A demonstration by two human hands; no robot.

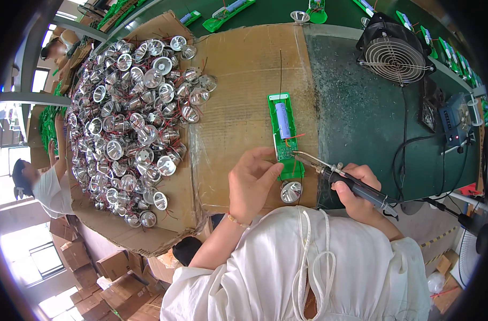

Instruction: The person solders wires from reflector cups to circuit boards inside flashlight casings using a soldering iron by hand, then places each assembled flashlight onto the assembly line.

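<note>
A green flashlight housing (294, 170) lies lengthwise on the cardboard in front of me. Inside it sit a purple cylindrical battery (282, 121) and a small green circuit board (287, 152), with thin red wires between them. My left hand (253, 179) grips the housing's near left edge, thumb on top. In my right hand (357, 191) is a soldering iron (356, 186) with a thin metal tube along it; its tip reaches the circuit board. Close to the housing's near end, a silver reflector (291, 191) rests by my clothing.
A cardboard box (172, 238) full of silver reflectors (142, 112) with red wires stands at left. Right are a black fan (395, 59), a blue control unit (457, 123) and trailing black cables (404, 139). More green housings (228, 15) lie along the far side.
</note>
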